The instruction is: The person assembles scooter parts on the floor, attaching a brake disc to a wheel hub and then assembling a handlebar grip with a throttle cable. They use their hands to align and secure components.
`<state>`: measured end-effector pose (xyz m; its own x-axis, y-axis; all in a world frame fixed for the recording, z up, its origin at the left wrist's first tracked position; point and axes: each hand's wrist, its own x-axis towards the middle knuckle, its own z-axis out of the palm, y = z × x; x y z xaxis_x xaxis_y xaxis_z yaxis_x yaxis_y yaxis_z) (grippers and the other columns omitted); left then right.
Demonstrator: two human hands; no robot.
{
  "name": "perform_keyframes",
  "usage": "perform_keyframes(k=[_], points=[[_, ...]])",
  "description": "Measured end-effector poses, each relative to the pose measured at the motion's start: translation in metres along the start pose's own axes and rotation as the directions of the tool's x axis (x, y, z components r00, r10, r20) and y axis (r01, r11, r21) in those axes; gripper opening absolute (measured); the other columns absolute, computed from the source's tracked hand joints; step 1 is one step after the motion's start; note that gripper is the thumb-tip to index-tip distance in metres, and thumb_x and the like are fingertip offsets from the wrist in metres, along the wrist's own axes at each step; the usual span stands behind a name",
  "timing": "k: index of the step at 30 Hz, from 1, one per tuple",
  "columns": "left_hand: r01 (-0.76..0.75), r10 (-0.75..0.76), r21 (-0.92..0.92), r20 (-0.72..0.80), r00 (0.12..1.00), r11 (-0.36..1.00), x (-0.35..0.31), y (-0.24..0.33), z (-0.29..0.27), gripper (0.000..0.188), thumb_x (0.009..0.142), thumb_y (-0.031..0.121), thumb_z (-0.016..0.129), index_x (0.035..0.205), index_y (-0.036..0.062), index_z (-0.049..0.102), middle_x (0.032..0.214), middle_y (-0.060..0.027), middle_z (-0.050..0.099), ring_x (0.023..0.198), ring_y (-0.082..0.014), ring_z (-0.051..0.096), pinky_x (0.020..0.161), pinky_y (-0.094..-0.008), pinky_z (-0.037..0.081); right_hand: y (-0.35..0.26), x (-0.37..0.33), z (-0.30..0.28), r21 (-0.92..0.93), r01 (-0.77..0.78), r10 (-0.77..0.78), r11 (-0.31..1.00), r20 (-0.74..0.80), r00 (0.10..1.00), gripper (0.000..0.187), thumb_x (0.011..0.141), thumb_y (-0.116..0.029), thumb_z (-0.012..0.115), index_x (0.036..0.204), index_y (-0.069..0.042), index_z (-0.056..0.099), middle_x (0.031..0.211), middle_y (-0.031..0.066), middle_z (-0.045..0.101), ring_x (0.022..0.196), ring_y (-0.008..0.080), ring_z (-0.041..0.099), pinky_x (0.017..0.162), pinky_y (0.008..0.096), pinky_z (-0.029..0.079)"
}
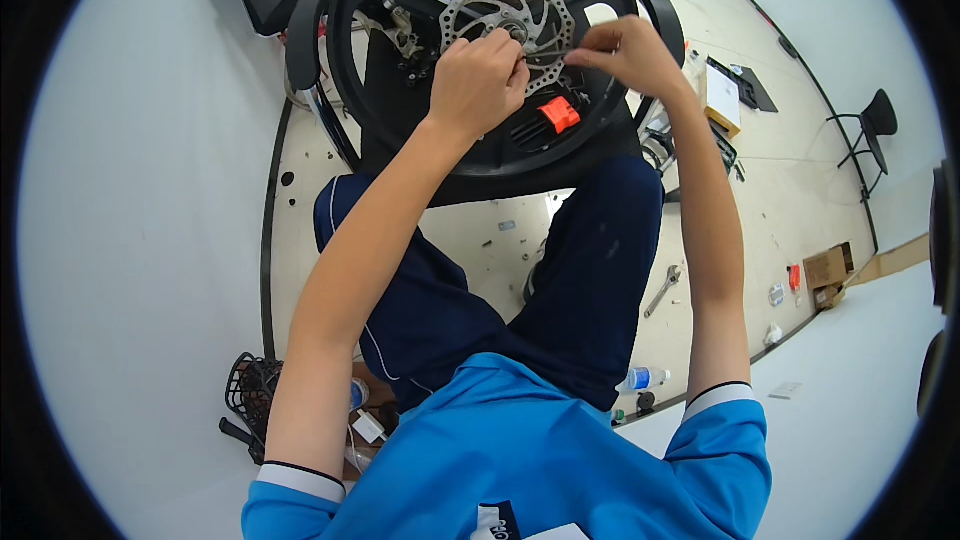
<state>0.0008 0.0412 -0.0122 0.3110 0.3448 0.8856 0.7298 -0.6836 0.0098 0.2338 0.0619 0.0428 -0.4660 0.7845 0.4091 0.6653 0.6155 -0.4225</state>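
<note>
A black spoked wheel (349, 50) lies flat on a black chair seat (500, 186) before my knees. At its hub is a silver brake rotor (452, 15) with a perforated rim. My left hand (478, 80) is closed over the near side of the rotor, close to the hub; whatever its fingertips grip is hidden. To the right of it, my right hand (632, 56) pinches the outer end of a thin metal rod, seemingly a hex key (545, 54), which reaches across the rotor towards my left fingertips. An orange-red holder (561, 115) with black keys lies inside the wheel.
Metal brake parts (400, 35) lie at the wheel's left. An adjustable wrench (663, 291) and a plastic bottle (647, 378) are on the floor at right. Farther off are cardboard boxes (826, 268) and a black chair (874, 130). A black basket (252, 385) stands lower left.
</note>
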Motion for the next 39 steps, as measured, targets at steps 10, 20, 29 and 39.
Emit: perform_keyframes(k=[10,20,29,39], points=[[0.034,-0.035,-0.032,-0.002,0.999,0.999,-0.004,0.000,0.001,0.010,0.074,0.010,0.071,0.076,0.0065,0.062,0.077,-0.0051,0.059,0.061,-0.0290,0.056,0.058,-0.0359,0.045,0.006,-0.026,0.034,0.118,-0.183,0.188,0.976,-0.029,0.982,0.032,0.086,-0.032,0.076,0.085,0.000,0.074,0.061,0.0103,0.064,0.051,0.0127,0.055,0.051,0.0294,0.042],[0.043,-0.058,-0.132,-0.119,0.991,0.990,-0.007,0.001,-0.019,0.019,0.076,0.007,0.074,0.095,0.0045,0.071,0.088,-0.0081,0.063,0.083,-0.0271,0.062,0.073,-0.0328,0.051,-0.010,-0.049,0.077,0.155,-0.139,0.187,0.978,-0.361,0.913,0.032,0.092,-0.029,0.069,0.081,0.000,0.067,0.062,0.0157,0.060,0.053,0.0306,0.056,0.053,0.0351,0.042],[0.444,-0.694,-0.696,-0.110,0.711,0.564,-0.019,-0.003,0.014,0.042,0.097,0.028,0.063,0.124,-0.0015,0.048,0.102,-0.0120,0.063,0.091,-0.0187,0.060,0.081,-0.0318,0.048,-0.014,-0.048,0.084,0.016,-0.208,0.199,0.978,-0.363,0.910,0.048,0.096,-0.041,0.060,0.072,0.001,0.060,0.067,0.0183,0.060,0.064,0.0381,0.059,0.059,0.0429,0.045],[0.502,-0.741,-0.573,-0.322,0.589,0.648,-0.010,0.011,0.045,0.021,0.103,0.021,0.050,0.103,0.0001,0.046,0.074,-0.0141,0.063,0.065,-0.0255,0.063,0.061,-0.0364,0.046,-0.040,-0.056,0.146,0.164,-0.428,0.447,0.889,-0.514,0.732,0.056,0.100,-0.048,0.049,0.075,0.000,0.060,0.067,0.0235,0.059,0.067,0.0444,0.060,0.060,0.0491,0.044]])
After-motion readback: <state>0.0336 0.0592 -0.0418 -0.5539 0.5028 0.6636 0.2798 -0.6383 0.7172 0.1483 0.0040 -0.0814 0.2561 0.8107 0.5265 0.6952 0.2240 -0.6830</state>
